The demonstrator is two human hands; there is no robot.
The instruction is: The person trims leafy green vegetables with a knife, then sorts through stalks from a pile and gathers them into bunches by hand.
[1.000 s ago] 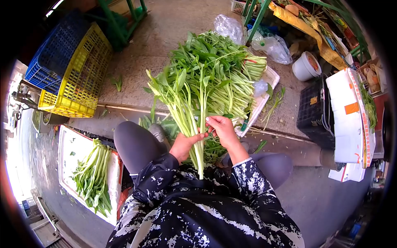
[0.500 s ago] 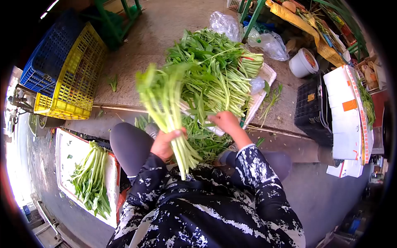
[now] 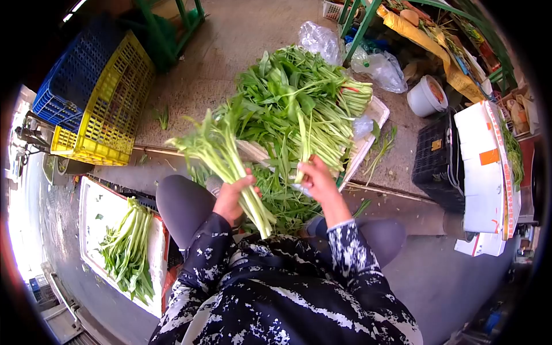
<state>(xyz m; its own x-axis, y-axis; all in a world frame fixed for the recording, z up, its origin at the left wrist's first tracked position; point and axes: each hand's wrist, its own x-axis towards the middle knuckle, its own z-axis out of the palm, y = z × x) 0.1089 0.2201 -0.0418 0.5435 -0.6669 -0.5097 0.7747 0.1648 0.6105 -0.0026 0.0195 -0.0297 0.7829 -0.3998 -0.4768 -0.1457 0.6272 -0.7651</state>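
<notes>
My left hand is closed around a bunch of long-stemmed leafy greens that look like water spinach, leaves up to the left and cut ends down. To its right, my right hand grips a stalk of greens near its lower end; its leafy top overlaps the pile behind. Before both hands a big heap of the same greens fills a white foam box. Loose leaves lie lower down, between my knees and below my hands.
On the left stand yellow and blue crates. A white foam tray beside my left knee bears another bunch. To the right are a white bucket, a black crate and white foam boxes. Plastic bags lie behind the heap.
The bunch in my left hand has tilted further left and dropped slightly. My right hand, earlier at the edge of the heap, now holds a stalk upright.
</notes>
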